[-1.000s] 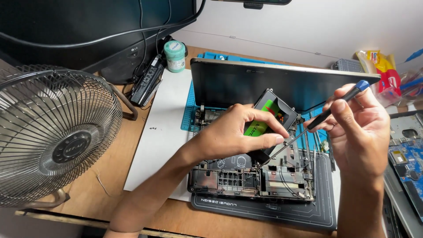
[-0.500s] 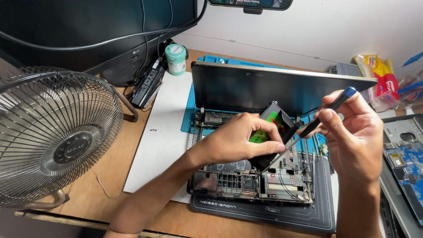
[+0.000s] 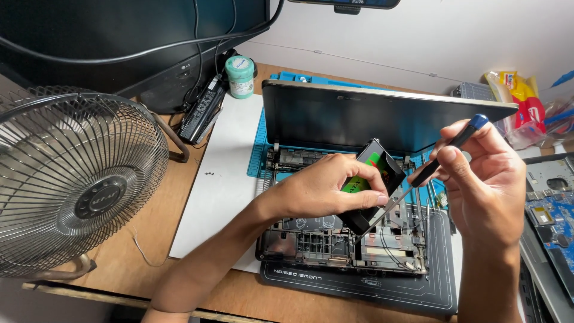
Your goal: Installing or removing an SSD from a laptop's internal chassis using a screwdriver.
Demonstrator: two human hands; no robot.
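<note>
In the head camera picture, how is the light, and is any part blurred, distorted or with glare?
Head view: even, bright light with soft shadows only; the left hand holding the black drive and the right hand with the screwdriver look sharp; the laptop lid shows a faint dull sheen, no strong glare; the fan at the left edge bulges a little from wide-angle distortion.

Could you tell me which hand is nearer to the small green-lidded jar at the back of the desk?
Left. The left hand lies below-right of the jar; the right hand is farther right.
</note>
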